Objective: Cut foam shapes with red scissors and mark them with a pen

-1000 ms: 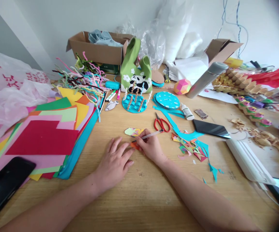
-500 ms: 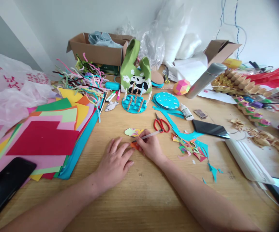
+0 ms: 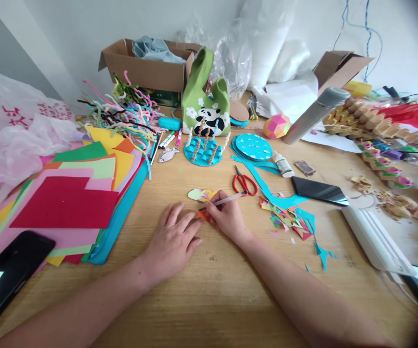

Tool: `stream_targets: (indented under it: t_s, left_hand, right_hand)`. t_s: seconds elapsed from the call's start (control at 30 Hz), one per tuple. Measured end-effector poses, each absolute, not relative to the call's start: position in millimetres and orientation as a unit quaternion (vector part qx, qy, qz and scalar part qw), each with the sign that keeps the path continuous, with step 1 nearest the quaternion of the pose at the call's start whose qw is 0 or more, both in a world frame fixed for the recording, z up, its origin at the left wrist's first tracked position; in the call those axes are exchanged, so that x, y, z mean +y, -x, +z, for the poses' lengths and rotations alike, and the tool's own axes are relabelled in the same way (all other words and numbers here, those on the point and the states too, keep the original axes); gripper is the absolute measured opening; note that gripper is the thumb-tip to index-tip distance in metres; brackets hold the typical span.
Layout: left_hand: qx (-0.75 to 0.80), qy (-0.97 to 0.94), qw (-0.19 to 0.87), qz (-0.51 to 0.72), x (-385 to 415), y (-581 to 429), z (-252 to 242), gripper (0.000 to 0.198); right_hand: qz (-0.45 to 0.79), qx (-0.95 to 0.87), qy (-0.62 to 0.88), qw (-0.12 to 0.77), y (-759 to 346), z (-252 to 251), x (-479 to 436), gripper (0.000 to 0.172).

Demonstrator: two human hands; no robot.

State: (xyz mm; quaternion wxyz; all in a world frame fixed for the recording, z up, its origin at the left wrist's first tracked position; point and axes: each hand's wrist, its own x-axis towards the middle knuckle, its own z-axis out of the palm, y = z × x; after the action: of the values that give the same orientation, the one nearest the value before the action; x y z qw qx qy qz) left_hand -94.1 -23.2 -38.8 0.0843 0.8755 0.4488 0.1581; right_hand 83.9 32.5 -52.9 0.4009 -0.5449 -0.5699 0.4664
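Observation:
My right hand (image 3: 227, 217) is closed round a pen (image 3: 226, 199) with a pale, clear barrel. Its dark tip points left, over a small orange paper piece (image 3: 204, 214) on the table. My left hand (image 3: 175, 236) lies flat with fingers apart, its fingertips at the left edge of that piece. Just beyond are small cut paper shapes (image 3: 199, 194) in pale green and yellow, partly hidden by my right hand. Red-handled scissors (image 3: 244, 183) rest behind my right hand. To its right lies a heap of coloured paper scraps (image 3: 288, 217).
Coloured sheets (image 3: 67, 203) are stacked at left, with a phone (image 3: 15, 263) on their corner. A green panda bag (image 3: 207, 106) stands behind a blue disc (image 3: 203, 152) with twisted sticks. At right are a glue bottle (image 3: 283, 165), black phone (image 3: 319, 190), white power bank (image 3: 377, 239) and grey flask (image 3: 315, 116).
The camera view has shifted slightly, so the objects at the back sit a little higher and further right. Both hands stay in nearly the same place, the pen still over the orange piece.

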Motion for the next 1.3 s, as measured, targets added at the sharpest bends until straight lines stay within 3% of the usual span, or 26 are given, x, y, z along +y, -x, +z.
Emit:
stream_targets:
  t_s: [1.3]
  left_hand:
    - [0.442,-0.879,0.080,0.158,-22.7,94.1,-37.8,0.037]
  right_hand:
    - [0.446,-0.585,0.556,0.387,-83.0,-47.2,31.0,0.020]
